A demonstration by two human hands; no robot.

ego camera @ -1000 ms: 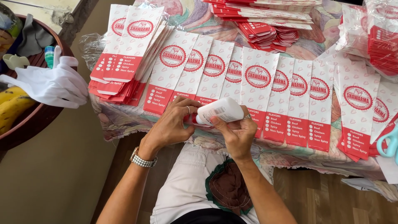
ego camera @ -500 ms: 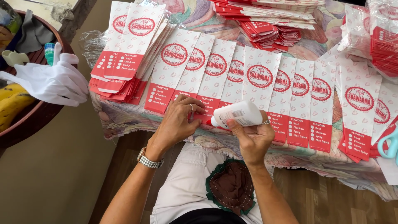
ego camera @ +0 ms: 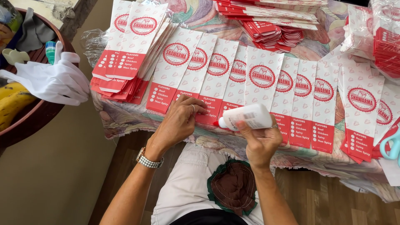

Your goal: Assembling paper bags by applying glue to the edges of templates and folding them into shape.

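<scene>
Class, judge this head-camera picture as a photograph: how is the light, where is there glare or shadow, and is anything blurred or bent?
Head view: soft, even daylight; sharp across the paper bags, the left hand and the right hand holding the glue bottle. Faint glare on the plastic wrap and the white gloves. Only soft shadow beneath the table edge. Slight wide-angle bending toward the corners.

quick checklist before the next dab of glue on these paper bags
1. Glue bottle gripped in right hand: ok.
2. Red nozzle tip aimed at a bag's bottom edge: ok.
3. Left hand pressing the fanned paper bags flat: ok.
4. Bags overlapped in a row, red ends exposed: ok.
5. Glue flowing from the nozzle: cannot tell.
6. Scissors clear of the hands: ok.
</scene>
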